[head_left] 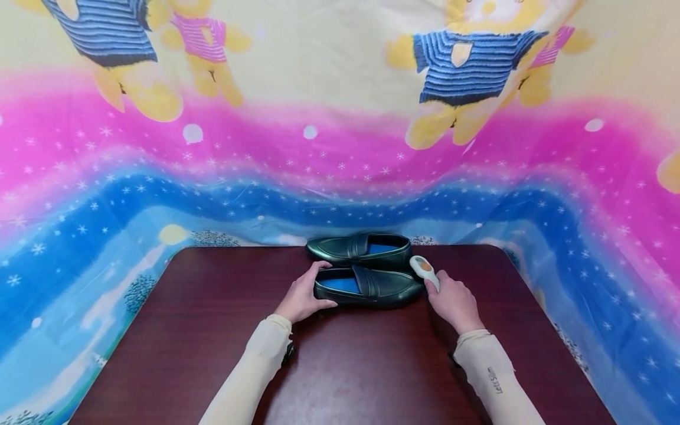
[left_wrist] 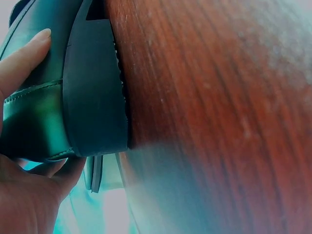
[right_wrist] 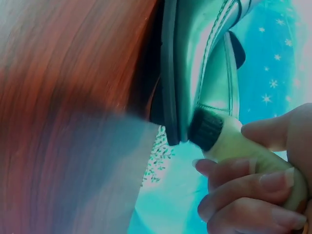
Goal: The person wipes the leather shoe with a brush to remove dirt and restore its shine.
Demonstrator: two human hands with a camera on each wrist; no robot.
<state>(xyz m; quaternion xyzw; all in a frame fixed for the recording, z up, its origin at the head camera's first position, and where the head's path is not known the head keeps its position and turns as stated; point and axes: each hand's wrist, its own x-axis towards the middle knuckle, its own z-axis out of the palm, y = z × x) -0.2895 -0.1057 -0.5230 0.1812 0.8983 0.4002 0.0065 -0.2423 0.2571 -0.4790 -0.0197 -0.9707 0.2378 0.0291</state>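
Two black leather loafers lie side by side at the table's far edge, pointing opposite ways. My left hand (head_left: 303, 295) grips the near loafer (head_left: 390, 289) round its heel, toe to the right. In the left wrist view the thumb presses the side of the near loafer (left_wrist: 34, 112) above its thick heel block, with fingers behind. My right hand (head_left: 454, 302) holds a small pale-handled shoe brush (head_left: 423, 268) by its handle. The dark bristles are at the near loafer's toe in the right wrist view, seemingly touching it. Behind lies the far loafer (head_left: 340, 248), toe left, with a blue insole.
The dark reddish-brown wooden table (head_left: 212, 330) has a glossy top and rounded far corners. A printed cloth (head_left: 340, 165) with bears and snowflakes hangs behind and around it, close behind the far loafer.
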